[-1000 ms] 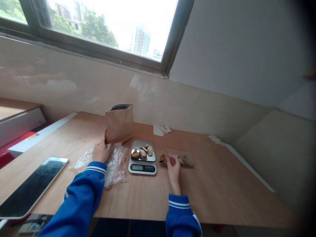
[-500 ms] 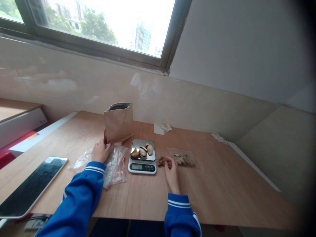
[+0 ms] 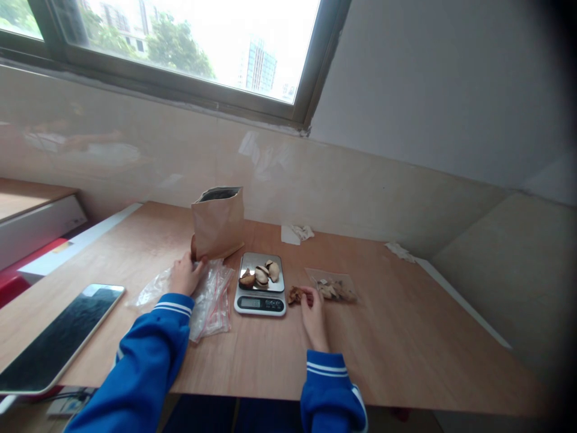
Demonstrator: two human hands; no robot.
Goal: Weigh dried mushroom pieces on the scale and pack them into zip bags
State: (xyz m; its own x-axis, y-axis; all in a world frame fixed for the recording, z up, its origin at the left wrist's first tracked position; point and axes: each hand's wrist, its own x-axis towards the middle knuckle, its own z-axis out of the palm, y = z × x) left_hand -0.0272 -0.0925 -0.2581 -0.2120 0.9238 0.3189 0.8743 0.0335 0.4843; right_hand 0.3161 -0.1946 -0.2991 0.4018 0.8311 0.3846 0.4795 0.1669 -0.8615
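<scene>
My left hand [image 3: 184, 278] rests on a pile of clear zip bags [image 3: 205, 294], its fingers touching the base of an open brown paper bag [image 3: 217, 222] that stands upright. My right hand [image 3: 312, 314] pinches a brown dried piece [image 3: 295, 294] just right of a small digital scale [image 3: 260, 284]. Three dried slices [image 3: 260, 276] lie on the scale's metal platform. A filled clear bag [image 3: 334, 288] lies flat beyond my right hand.
A tablet [image 3: 54, 340] with a dark screen lies at the wooden table's [image 3: 406, 349] front left corner. Crumpled paper scraps [image 3: 296, 232] lie by the back wall, another scrap [image 3: 399, 251] farther right. A window runs above the tiled wall.
My right hand has drawn back slightly from the filled clear bag toward the scale, holding the brown piece. My left hand has stayed put.
</scene>
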